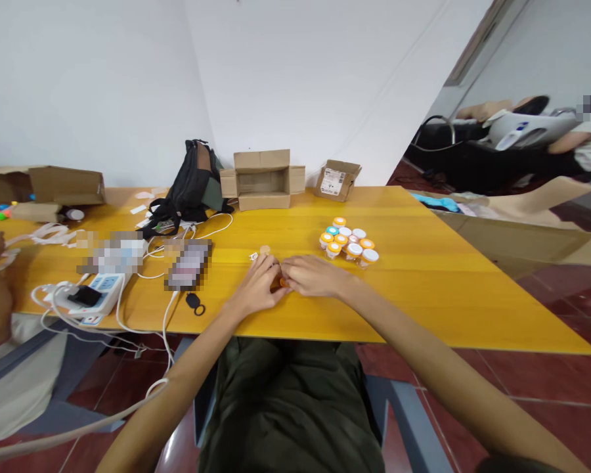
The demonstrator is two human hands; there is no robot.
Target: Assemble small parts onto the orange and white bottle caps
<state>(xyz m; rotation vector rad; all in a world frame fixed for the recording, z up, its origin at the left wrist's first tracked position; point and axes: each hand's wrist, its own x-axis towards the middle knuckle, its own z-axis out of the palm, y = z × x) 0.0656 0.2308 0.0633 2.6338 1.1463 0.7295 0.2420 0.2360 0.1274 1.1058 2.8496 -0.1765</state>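
Along the back of the yellow surface point(423, 289), I see a black backpack point(193, 174) beside an open cardboard box point(264, 201), with a smaller labelled carton point(333, 182) to its right. Nearer my camera, leftward, lies what I take to be a phone point(190, 264), its screen blurred, near a black fob point(193, 301), a power strip point(109, 288) and white cables point(29, 448). Beyond the right edge, a large box point(512, 238) stands open.

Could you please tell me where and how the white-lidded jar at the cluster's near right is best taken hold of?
I would pinch the jar by the rim of its round lid, reaching down from the near right: it looks upright with the lid on top, while other jars crowd its far and left sides.
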